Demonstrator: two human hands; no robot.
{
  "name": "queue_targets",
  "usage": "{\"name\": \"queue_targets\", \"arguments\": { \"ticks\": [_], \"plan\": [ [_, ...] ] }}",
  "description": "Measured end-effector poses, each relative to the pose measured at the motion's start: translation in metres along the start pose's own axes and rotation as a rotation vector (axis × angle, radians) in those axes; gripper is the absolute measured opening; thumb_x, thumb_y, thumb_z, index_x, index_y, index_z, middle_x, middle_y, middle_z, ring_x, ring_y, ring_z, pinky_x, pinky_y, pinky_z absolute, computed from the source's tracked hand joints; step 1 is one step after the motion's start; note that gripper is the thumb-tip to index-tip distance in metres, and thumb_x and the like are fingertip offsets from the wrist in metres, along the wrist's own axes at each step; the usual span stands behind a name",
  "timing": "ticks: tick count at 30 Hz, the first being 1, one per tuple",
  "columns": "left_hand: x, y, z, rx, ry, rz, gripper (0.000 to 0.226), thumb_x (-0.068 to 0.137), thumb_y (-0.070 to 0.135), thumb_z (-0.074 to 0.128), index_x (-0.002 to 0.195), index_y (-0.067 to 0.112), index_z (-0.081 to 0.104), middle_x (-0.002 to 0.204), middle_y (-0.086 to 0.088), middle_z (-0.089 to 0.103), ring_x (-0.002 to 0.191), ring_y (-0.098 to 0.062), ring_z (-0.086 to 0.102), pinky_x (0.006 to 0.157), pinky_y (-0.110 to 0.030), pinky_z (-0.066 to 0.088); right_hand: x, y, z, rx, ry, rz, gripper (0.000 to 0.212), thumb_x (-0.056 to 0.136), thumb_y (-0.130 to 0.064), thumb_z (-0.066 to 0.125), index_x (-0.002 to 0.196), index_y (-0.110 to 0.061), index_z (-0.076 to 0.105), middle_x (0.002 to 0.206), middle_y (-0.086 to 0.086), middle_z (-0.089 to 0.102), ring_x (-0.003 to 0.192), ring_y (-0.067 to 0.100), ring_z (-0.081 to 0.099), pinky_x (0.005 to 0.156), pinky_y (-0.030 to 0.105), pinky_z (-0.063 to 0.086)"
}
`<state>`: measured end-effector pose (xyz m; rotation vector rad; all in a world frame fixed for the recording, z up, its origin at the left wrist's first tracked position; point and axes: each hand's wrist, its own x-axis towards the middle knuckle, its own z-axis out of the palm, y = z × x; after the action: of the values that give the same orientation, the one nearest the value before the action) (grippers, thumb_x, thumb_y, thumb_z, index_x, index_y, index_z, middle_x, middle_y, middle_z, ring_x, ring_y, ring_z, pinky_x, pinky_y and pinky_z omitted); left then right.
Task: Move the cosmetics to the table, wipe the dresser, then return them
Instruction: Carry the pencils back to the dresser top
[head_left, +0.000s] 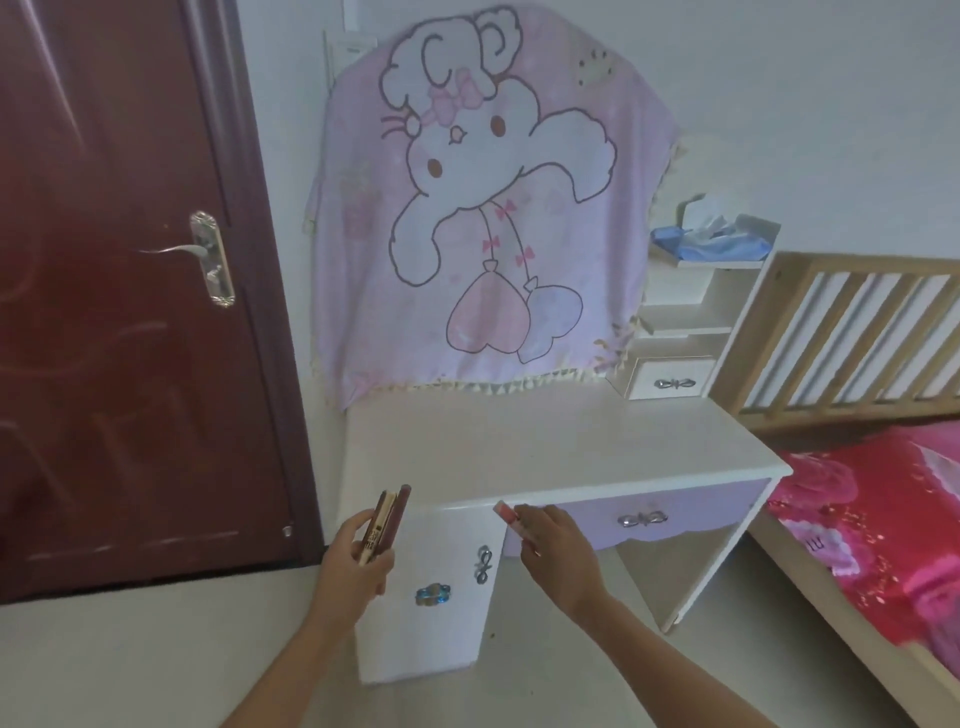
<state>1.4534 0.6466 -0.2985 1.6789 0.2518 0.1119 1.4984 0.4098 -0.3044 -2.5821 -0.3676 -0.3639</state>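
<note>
The white dresser (545, 447) stands against the wall, its bare top showing nothing on it. My left hand (358, 558) is shut on a bundle of slim cosmetic sticks (387, 517), dark red and brown, held upright just left of the dresser's front corner. My right hand (553, 540) grips a small pink and white cosmetic tube (509, 513) right at the dresser's front edge, above the lilac drawer (665, 514).
A pink cartoon cloth (488, 208) covers the mirror behind the dresser. Small white shelves (685, 322) with blue items stand at the dresser's right. A dark red door (119, 291) is to the left, a bed with red bedding (872, 525) to the right.
</note>
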Motion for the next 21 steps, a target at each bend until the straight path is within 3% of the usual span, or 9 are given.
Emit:
{"name": "queue_targets", "arguments": {
  "ticks": [5,11,17,21],
  "plan": [
    [0.067,-0.024,0.000,-0.008,0.077,-0.100,0.046,0.079,-0.015,0.055,0.114,0.013,0.047,0.065,-0.012,0.054,0.033,-0.007,0.044,0.037,-0.017,0.037,0.065,0.013,0.040,0.009,-0.157,-0.006,0.045,0.081,-0.002,0.046,0.121,-0.022,0.054,0.104,0.001,0.056,0.102,0.018,0.048,0.068,0.024,0.038],
    [0.175,-0.040,-0.009,-0.066,0.093,-0.151,0.045,0.080,-0.014,0.054,0.112,0.016,0.046,0.061,-0.010,0.050,0.034,-0.009,0.041,0.036,-0.018,0.035,0.158,0.013,0.084,-0.012,-0.207,0.039,0.041,0.082,-0.001,0.046,0.118,-0.017,0.055,0.102,0.004,0.057,0.101,0.021,0.049,0.067,0.023,0.034],
    [0.274,-0.036,-0.030,-0.068,0.062,-0.172,0.048,0.078,-0.014,0.055,0.111,0.020,0.048,0.065,-0.011,0.052,0.037,-0.013,0.041,0.039,-0.021,0.036,0.241,0.003,0.125,0.008,-0.155,0.171,0.033,0.081,-0.002,0.049,0.108,-0.018,0.060,0.080,-0.004,0.045,0.082,0.016,0.045,0.054,0.010,0.026],
    [0.316,-0.044,-0.028,-0.022,0.055,-0.199,0.046,0.078,-0.015,0.055,0.112,0.016,0.047,0.064,-0.012,0.050,0.036,-0.014,0.040,0.035,-0.018,0.034,0.255,0.013,0.144,0.009,-0.181,0.298,0.021,0.083,-0.004,0.050,0.097,-0.016,0.060,0.067,-0.009,0.038,0.075,0.014,0.041,0.053,0.018,0.029]
  ]
}}
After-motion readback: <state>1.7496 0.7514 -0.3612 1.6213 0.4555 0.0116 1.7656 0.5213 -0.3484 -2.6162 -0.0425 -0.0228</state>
